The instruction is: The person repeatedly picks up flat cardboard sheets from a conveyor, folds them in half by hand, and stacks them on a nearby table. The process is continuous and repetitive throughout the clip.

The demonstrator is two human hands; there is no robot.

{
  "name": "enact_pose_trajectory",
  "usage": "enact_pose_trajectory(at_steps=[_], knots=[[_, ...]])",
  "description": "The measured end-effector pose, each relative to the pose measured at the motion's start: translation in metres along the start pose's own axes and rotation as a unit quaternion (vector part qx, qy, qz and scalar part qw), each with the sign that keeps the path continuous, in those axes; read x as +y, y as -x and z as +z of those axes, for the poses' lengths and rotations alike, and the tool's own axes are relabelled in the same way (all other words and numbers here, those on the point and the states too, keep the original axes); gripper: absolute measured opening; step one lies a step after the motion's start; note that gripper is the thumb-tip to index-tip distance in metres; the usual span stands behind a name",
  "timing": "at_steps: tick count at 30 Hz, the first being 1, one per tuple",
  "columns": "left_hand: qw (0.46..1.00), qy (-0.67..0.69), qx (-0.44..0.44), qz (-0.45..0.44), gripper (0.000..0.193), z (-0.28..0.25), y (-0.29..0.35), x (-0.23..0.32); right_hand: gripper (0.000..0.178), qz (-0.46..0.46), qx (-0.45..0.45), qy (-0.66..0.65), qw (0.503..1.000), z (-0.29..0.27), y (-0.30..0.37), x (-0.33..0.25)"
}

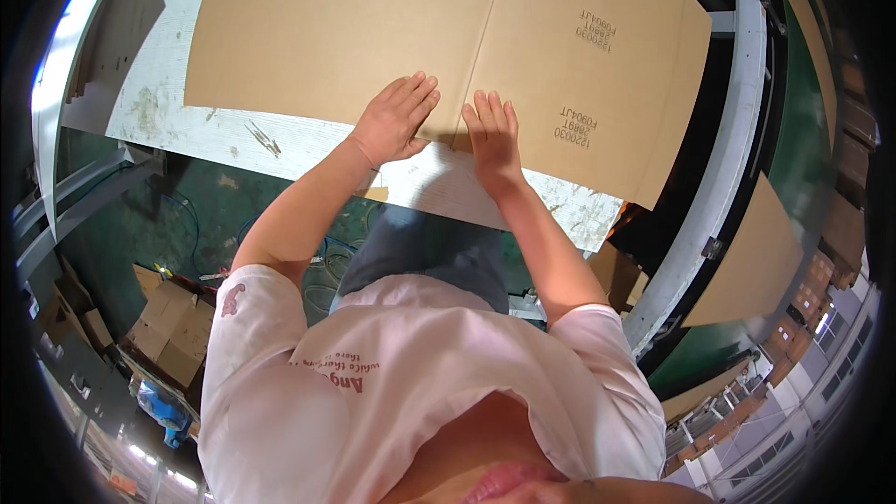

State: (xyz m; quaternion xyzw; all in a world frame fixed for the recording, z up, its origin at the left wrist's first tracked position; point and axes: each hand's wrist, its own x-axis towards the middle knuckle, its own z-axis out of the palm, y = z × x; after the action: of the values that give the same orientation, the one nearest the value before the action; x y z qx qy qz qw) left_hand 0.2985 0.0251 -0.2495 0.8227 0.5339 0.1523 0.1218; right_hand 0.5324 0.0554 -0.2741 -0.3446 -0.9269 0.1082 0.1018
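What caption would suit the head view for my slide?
Left hand and right hand touch a brown cardboard sheet on a white table.

Left hand [396,121] palm-down, right hand [494,142] palm-down, forearms [310,194] angled inward

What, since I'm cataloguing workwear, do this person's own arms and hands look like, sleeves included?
The ungloved left hand and ungloved right hand lead to uncovered forearms. The short, pale pinkish-white cloth left sleeve bears a small reddish-brown printed mark; the matching right sleeve shows no print.
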Motion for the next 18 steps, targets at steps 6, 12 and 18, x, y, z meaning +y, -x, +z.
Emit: enact_pose_trajectory(at_steps=[6,12,18], knots=[[1.000,0.009,-0.024,-0.009,0.071,-0.003,0.002,0.000,0.063,0.012,-0.162,0.079,0.984,-0.041,-0.022,-0.013],[0.992,0.107,-0.059,0.002,0.062,-0.032,-0.027,-0.008,0.054,-0.012,0.007,-0.055,0.998,-0.018,-0.020,0.009],[0.991,0.071,0.048,-0.107,0.055,-0.042,-0.217,-0.092,0.059,0.008,-0.002,-0.102,0.995,-0.035,-0.022,0.013]])
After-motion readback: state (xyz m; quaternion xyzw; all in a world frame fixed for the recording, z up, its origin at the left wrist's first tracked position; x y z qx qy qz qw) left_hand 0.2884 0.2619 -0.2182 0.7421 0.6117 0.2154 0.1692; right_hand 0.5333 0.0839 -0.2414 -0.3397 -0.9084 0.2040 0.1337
